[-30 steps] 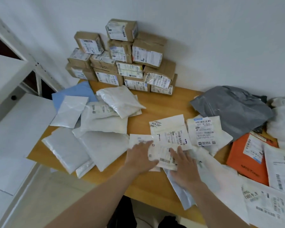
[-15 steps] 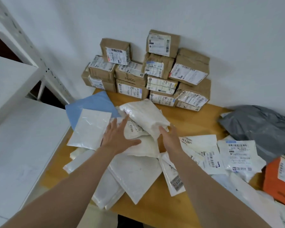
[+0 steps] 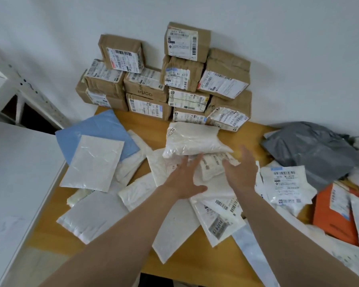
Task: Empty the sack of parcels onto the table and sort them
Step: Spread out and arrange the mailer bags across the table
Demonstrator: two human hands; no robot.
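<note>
Your left hand [image 3: 184, 180] and right hand [image 3: 241, 169] are open with fingers spread, gripping nothing, over the overlapping white mailers [image 3: 214, 191] mid-worktop [image 3: 195, 270]; I can't tell whether they touch. You look mid-sort, with the parcels already out. Next, I judge, you must lift one mailer without dragging its neighbours. Just past your fingertips lies a puffy white parcel [image 3: 193, 139]. Furthest, brown boxes [image 3: 144, 93] stand stacked against the wall; one reads "PUCO", while the shipping labels are too small to read
</note>
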